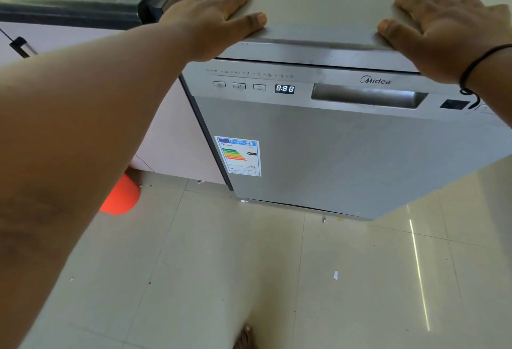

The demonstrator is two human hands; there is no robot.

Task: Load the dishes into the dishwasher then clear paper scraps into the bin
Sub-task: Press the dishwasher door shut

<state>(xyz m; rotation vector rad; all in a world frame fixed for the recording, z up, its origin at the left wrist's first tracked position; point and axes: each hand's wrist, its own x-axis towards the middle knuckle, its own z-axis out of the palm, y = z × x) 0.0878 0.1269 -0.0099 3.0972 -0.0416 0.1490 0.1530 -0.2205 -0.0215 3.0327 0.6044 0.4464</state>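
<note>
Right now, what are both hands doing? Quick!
Left hand: open, flat on top of the silver stainless-steel dishwasher, holding nothing.
Right hand: open, flat on the same top, holding nothing.

The right hand [448, 30] runs off the frame's right edge at the wrist. The left arm hides part of the orange object [122, 196] on the floor. Print on the dishwasher's energy label [238, 156] is too small to read.
</note>
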